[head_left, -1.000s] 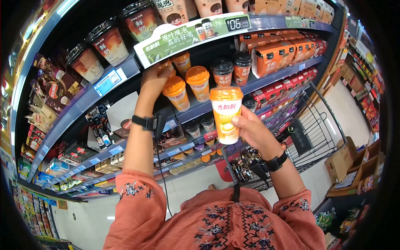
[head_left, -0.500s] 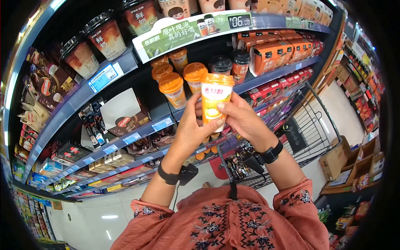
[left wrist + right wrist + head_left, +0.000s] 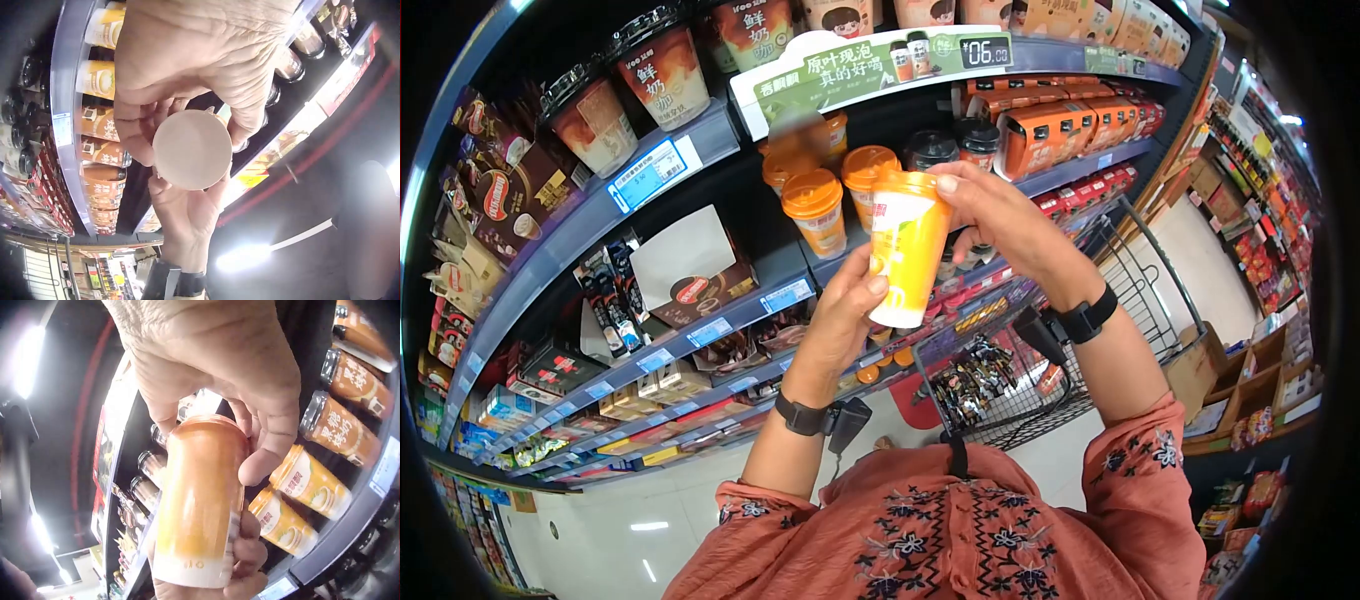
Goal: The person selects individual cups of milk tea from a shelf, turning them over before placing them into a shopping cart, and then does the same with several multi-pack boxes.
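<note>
A yellow milk tea cup (image 3: 908, 250) with an orange lid is held before the shelf, tilted slightly. My left hand (image 3: 840, 310) grips it low on the side. Up at the lid, my right hand (image 3: 1012, 225) holds the cup from above, thumb and fingers around the rim, as the right wrist view shows. The cup's plain white bottom (image 3: 192, 150) faces the left wrist camera. A barcode and small printed marks show on its side in the right wrist view. Behind it on the shelf stand matching orange-lidded cups (image 3: 814, 212).
Dark-lidded cups (image 3: 932, 150) and orange multipacks (image 3: 1050, 138) line the same shelf to the right. A green price sign (image 3: 870, 75) juts out above. A wire shopping cart (image 3: 1010, 400) stands below on the right. Open cartons (image 3: 692, 265) sit on the lower left shelf.
My left hand came back from the shelf cups to the held cup. My right hand slid from its side up to the lid. The cup has turned, its printed front now facing left.
</note>
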### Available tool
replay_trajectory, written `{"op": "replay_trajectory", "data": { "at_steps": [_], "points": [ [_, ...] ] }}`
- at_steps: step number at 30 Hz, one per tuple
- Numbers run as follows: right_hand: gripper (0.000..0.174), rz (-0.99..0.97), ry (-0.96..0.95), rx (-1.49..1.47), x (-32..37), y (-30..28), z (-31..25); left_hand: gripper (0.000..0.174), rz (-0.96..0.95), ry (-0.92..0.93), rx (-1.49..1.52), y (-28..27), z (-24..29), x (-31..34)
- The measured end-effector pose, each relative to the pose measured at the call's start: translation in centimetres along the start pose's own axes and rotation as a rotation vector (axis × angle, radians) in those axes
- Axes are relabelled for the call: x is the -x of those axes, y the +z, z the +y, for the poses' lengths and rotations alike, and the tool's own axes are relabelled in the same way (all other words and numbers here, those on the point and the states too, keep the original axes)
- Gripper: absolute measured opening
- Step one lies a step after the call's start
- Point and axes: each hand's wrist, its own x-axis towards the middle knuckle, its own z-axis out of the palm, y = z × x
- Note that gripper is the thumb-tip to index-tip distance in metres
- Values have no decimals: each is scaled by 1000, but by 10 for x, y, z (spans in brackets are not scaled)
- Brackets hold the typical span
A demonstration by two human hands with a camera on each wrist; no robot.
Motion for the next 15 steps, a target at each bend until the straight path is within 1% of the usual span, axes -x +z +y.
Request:
{"op": "replay_trajectory", "data": {
  "at_steps": [3,6,12,15],
  "points": [
    [69,-1,29,145,-8,-2,-11,75,-49,-37,98,-9,-2,-2],
    [71,34,34,247,-11,2,-20,75,-57,-43,-26,-6,6,-1],
    [71,-13,61,326,-17,-1,-23,76,-22,-24,-164,-10,12,-4],
    [60,-54,126,364,-19,-1,-29,76,-26,-17,-178,-13,11,-7]
  ]
}}
